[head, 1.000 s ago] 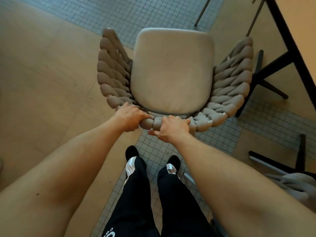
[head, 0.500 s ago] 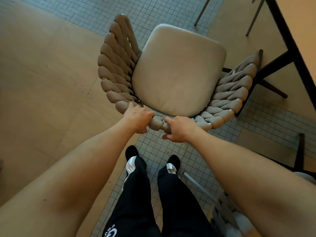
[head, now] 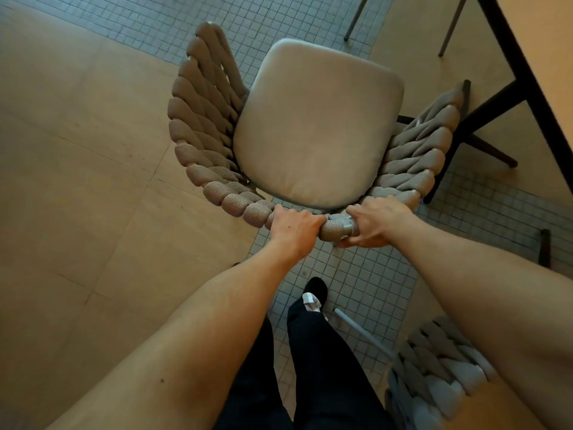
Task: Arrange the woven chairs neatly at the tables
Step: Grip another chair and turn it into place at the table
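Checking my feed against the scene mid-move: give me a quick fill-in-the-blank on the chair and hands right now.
1. The left hand and right hand both grip the woven chair's ____ rim.
2. The seat cushion is coloured ____.
3. The table lies toward the person's ____ side.
4. A second woven chair shows at the ____ right corner.

Missing words: back; beige; right; bottom

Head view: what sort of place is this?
Probably a café or restaurant seating area: a beige woven rope armchair with seat cushion, a second grey woven chair, a dark-framed table, mosaic-tiled floor.
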### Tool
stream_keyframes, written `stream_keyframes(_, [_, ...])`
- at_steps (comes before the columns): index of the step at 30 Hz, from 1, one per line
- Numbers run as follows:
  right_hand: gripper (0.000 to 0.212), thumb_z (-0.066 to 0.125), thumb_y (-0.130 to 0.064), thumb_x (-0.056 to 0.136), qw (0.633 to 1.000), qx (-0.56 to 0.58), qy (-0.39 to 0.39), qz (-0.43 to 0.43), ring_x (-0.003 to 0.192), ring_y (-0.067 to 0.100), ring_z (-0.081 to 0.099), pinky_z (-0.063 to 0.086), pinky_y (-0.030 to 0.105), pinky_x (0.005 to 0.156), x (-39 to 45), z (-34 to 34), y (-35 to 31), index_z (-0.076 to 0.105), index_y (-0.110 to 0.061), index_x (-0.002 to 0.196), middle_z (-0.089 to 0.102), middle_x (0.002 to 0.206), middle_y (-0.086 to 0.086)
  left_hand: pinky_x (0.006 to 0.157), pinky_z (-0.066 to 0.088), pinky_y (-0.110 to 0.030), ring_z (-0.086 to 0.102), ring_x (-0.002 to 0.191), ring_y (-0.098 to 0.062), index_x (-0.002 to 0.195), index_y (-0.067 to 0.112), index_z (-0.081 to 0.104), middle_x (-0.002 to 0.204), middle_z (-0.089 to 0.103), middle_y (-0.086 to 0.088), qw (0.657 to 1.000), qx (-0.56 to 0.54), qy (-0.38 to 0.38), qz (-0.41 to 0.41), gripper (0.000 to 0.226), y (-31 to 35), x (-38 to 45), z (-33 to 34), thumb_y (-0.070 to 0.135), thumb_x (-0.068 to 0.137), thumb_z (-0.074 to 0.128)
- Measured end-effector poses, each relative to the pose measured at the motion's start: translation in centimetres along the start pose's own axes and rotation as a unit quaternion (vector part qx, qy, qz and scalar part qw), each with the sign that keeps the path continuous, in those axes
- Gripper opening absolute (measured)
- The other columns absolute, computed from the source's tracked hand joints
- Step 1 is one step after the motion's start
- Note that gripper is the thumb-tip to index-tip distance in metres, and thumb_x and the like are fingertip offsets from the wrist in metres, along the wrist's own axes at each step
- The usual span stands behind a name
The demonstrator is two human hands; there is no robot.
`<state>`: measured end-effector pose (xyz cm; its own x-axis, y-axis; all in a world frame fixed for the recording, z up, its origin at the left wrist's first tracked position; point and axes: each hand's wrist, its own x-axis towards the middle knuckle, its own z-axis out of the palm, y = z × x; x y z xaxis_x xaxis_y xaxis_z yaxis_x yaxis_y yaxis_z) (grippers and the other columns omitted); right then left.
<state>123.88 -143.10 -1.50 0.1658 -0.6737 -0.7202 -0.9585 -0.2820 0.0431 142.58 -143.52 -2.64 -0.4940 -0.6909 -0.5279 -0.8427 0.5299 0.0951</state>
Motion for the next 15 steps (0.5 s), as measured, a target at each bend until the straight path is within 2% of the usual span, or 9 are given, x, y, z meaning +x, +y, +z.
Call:
stream_keyframes(5, [0.076, 0.047, -0.089, 0.079, 0.999, 0.028, 0.003, 0.016, 0.105, 0.027, 0.062, 0.049, 0.045, 0.088, -0.3, 0.1, -1.6, 0.057, -0.023, 0.114, 0.066, 0.111, 0.003, 0.089, 0.036, -0.047, 0.064, 0.098, -0.025, 0.126, 0.034, 0.055, 0.102, 0.065, 0.004, 0.999, 0.010, -0.014, 0.039, 0.038, -1.3, -0.3, 0.2, 0.015, 0.093, 0.054])
stream_keyframes(10, [0.071, 0.051, -0.083, 0.084, 0.994, 0.093, 0.005, 0.050, 0.108, 0.028, 0.060, 0.043, 0.048, 0.091, -0.8, -0.1, -5.2, 0.055, -0.020, 0.117, 0.063, 0.110, 0.004, 0.087, 0.038, -0.044, 0.064, 0.101, -0.025, 0.134, 0.037, 0.048, 0.110, 0.067, 0.005, 0.994, 0.062, -0.018, 0.083, 0.042, -4.4, -1.2, -0.2, 0.019, 0.097, 0.050])
stream_keyframes(13, [0.062, 0.052, -0.079, 0.087, 0.988, 0.139, 0.015, 0.068, 0.105, 0.029, 0.061, 0.043, 0.051, 0.095, -0.8, -0.6, -7.6, 0.048, -0.019, 0.104, 0.058, 0.102, 0.003, 0.086, 0.036, -0.044, 0.064, 0.106, -0.023, 0.137, 0.039, 0.046, 0.121, 0.064, 0.008, 0.991, 0.080, -0.027, 0.105, 0.045, -6.6, -1.5, -0.4, 0.020, 0.097, 0.052])
stream_keyframes(15, [0.059, 0.053, -0.076, 0.089, 0.983, 0.167, 0.016, 0.076, 0.104, 0.029, 0.061, 0.042, 0.050, 0.090, -0.4, -0.8, -9.5, 0.047, -0.019, 0.102, 0.060, 0.104, 0.003, 0.088, 0.038, -0.044, 0.063, 0.108, -0.021, 0.138, 0.040, 0.046, 0.125, 0.063, 0.009, 0.988, 0.100, -0.028, 0.115, 0.046, -8.3, -1.6, -0.5, 0.023, 0.096, 0.055])
